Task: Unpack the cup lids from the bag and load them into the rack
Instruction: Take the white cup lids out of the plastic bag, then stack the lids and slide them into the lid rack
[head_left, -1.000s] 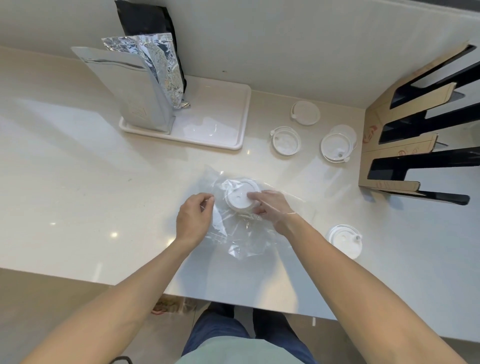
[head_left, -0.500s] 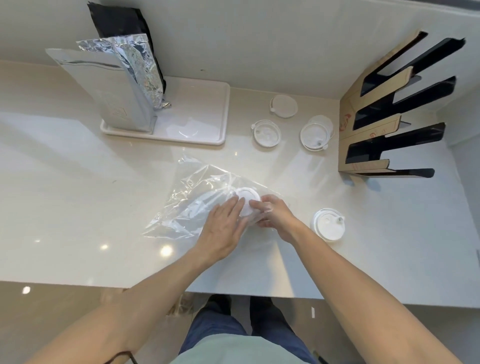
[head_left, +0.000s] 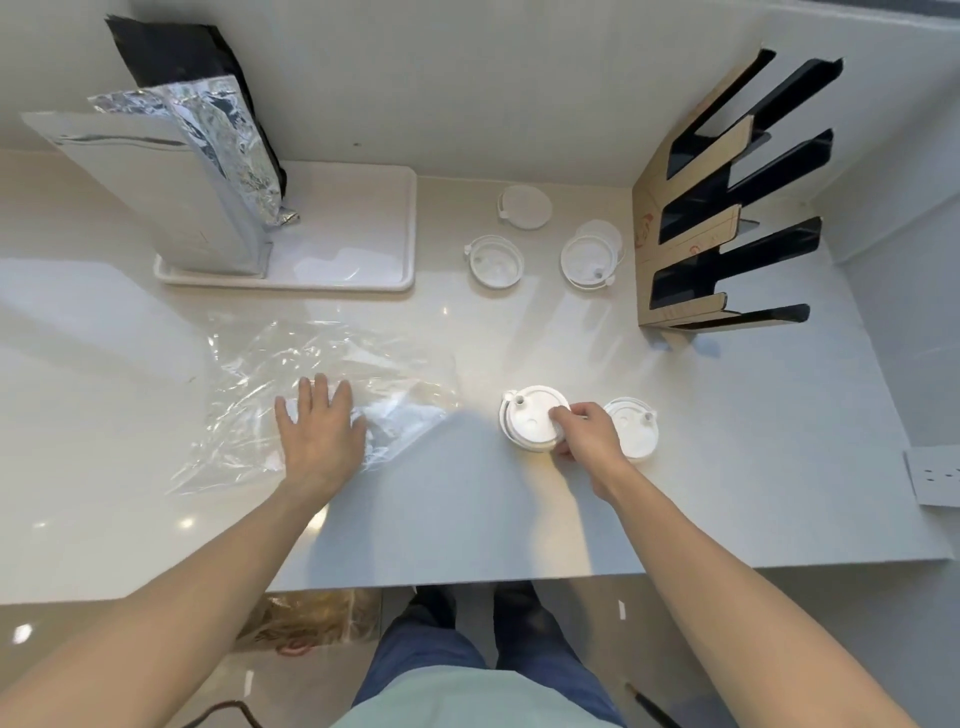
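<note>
Before you: a white tray (head_left: 358, 270) at the wall, holding upright foil pouches (head_left: 171, 197) and a black pouch (head_left: 182, 57). Right edge: possibly a wall socket (head_left: 935, 475).

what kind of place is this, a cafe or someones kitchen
Probably a drink shop or cafe prep counter, though that is a guess. Loose white cup lids lie on a pale counter, beside a slotted lid rack and sealed foil pouches on a tray.

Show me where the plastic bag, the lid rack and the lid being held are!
plastic bag (head_left: 270, 364), head view, crinkled clear middle.
rack (head_left: 675, 249), head view, cardboard side panel.
held lid (head_left: 530, 415), head view, flat white top.
</note>
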